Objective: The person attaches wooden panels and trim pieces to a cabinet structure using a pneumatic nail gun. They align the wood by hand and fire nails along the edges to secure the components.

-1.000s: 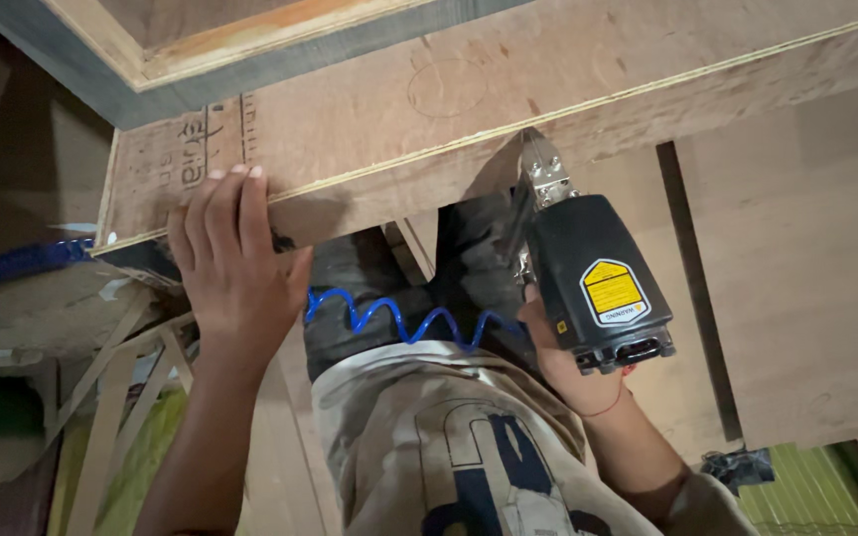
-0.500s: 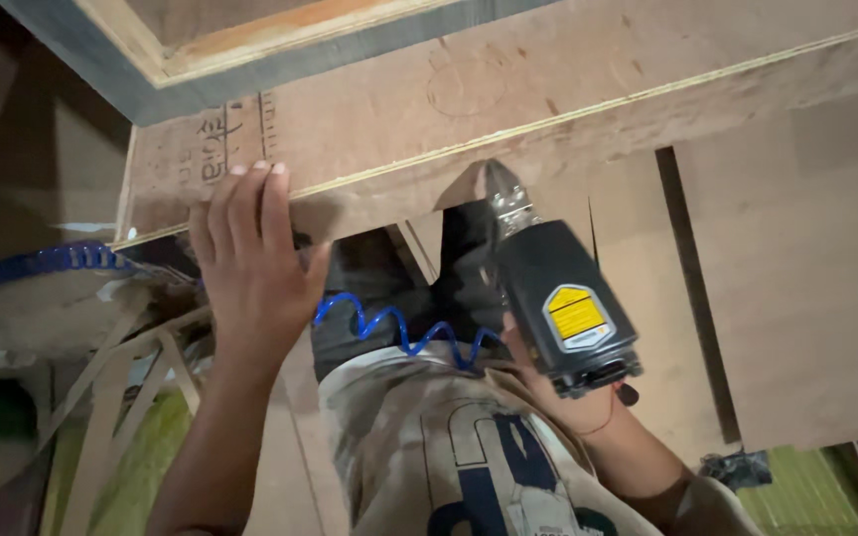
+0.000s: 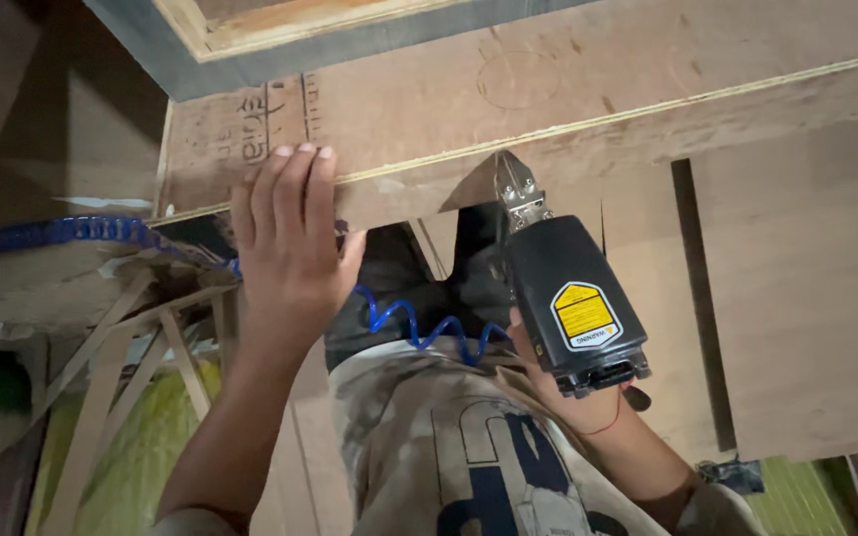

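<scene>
Nail gun [image 3: 573,303] now nearer plywood edge [image 3: 588,149]

The nail gun [image 3: 573,303] at centre right is black with a yellow label and a silver nose. A bright blue coiled hose [image 3: 419,328] runs across the middle. The plywood board [image 3: 568,109] above is pale brown with dark markings at upper left.

Showing two hands: left hand [image 3: 285,238] at nine o'clock, right hand [image 3: 573,392] at four o'clock; showing one black nail gun [image 3: 568,298] at centre; one blue coiled hose [image 3: 419,328] at six o'clock; one plywood board [image 3: 568,109] at twelve o'clock.
</scene>
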